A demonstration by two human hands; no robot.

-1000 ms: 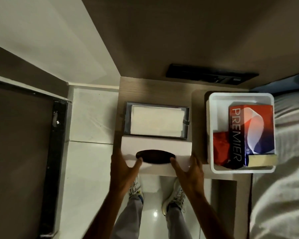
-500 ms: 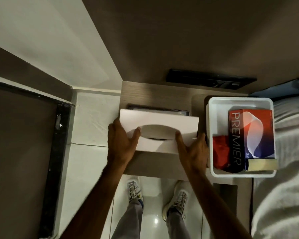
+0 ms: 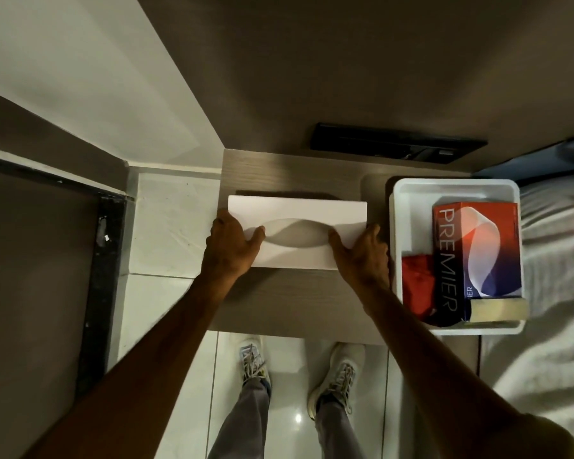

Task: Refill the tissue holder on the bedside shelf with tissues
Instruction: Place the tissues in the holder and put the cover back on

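Since a second ago the white cover (image 3: 297,231) has moved from the shelf's near edge to sit over the holder base, hiding the tissues. My left hand (image 3: 232,248) and right hand (image 3: 362,255) grasp its ends at 9 and 3 o'clock. I'd press both ends evenly on the bedside shelf (image 3: 295,296), clear of the white tray (image 3: 458,188) at 3 o'clock.

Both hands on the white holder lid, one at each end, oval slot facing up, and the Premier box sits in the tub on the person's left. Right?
Not quite: the head view shows the Premier box in the white tub on the person's right, beside the bed. The rest holds: left hand and right hand grip opposite ends of the white lid, oval slot up.
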